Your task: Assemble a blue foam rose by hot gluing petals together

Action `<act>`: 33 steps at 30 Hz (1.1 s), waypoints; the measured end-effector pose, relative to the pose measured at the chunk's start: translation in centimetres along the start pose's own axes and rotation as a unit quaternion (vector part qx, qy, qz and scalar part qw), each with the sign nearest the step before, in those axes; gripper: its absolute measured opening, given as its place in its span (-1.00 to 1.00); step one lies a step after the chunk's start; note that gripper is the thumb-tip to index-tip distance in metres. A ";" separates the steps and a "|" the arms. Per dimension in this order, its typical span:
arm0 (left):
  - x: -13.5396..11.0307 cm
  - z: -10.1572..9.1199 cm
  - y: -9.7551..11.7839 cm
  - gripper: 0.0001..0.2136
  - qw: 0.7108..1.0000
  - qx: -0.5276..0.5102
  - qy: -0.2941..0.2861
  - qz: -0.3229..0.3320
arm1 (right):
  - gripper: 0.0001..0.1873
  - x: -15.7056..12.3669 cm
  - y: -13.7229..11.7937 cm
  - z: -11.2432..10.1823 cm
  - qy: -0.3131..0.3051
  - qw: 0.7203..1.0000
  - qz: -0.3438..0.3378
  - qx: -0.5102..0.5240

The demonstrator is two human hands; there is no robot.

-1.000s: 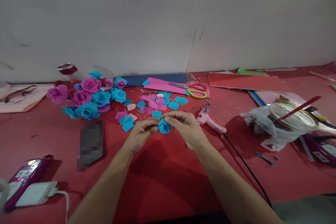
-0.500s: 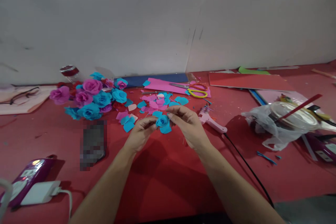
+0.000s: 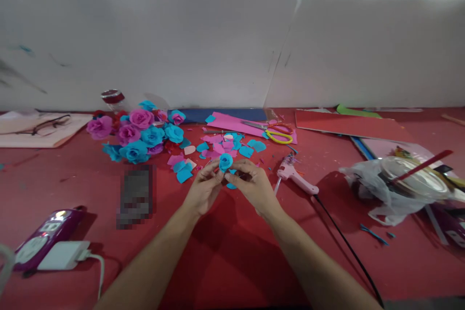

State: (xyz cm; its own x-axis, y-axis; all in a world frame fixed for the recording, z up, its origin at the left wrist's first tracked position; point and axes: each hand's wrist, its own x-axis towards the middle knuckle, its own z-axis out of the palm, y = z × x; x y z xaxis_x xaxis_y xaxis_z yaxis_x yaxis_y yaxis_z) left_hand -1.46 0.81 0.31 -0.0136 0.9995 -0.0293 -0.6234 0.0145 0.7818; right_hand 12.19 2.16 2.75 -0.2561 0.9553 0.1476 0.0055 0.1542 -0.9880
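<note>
A small blue paper rose (image 3: 225, 161) sticks up between my two hands over the red table (image 3: 232, 252). My left hand (image 3: 203, 191) pinches its base from the left. My right hand (image 3: 252, 186) closes on it from the right, fingers curled around a blue petal below the bloom. Loose blue and pink paper petals (image 3: 221, 147) lie just beyond my fingers. A pile of finished pink and blue roses (image 3: 140, 131) sits further left.
A pink glue gun (image 3: 296, 179) with a black cord lies right of my right hand. Yellow-handled scissors (image 3: 276, 131) rest on pink sheets. A plastic bag with a bowl (image 3: 399, 179) is at right. A purple power strip (image 3: 47, 235) and a blurred-out dark object (image 3: 136, 193) sit at left.
My hands drew closer together and turned the rose upright, so the bloom now pokes up above my fingers. The view has shifted slightly downward and right.
</note>
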 end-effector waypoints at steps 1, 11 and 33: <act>0.0 0.0 -0.1 -0.76 1.000 -0.011 0.000 -0.003 | -0.86 0.0 0.0 0.0 0.001 1.000 -0.001 0.004; 0.0 -0.6 -0.1 -0.79 1.000 0.013 -0.010 0.004 | -0.83 0.1 0.1 0.2 -0.041 0.995 0.036 0.079; -0.1 -0.5 1.8 -0.83 0.972 0.221 -0.023 0.081 | -0.87 0.2 0.4 0.2 -0.022 0.996 0.036 0.081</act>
State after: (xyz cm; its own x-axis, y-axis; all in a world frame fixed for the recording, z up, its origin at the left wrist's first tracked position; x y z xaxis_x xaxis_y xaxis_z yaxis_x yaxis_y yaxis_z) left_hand -2.99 0.76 1.36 -0.0428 0.9899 0.1354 -0.2183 -0.1415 0.9656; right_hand 12.00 2.34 2.37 -0.3028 0.9499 0.0771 -0.1298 0.0391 -0.9908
